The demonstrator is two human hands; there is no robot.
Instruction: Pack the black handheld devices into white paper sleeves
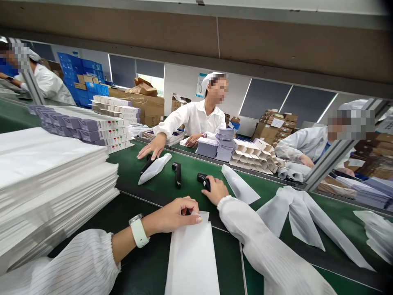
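My left hand (181, 214), with a pale watch strap at the wrist, pinches the top edge of a white sleeve bag (193, 262) on the bench in front of me. Beyond it, my right hand (217, 190) has its fingers closed around a black handheld device (204, 180) with an angled head. A second black device (177, 174) lies on the green surface to the left. Farther left, a co-worker's hand (156, 146) reaches over another black device (147, 164), beside a white bag (155, 169). To the right of my right hand lies a loose white bag (239, 184).
A tall stack of white sleeves (55, 176) stands at left, with purple-and-white boxes (82, 127) behind it. More white bags (294, 209) lie at right. Folded open cartons (253, 155) stand across the green belt (196, 164). A metal post (334, 155) slants at right; a shelf (196, 41) hangs overhead.
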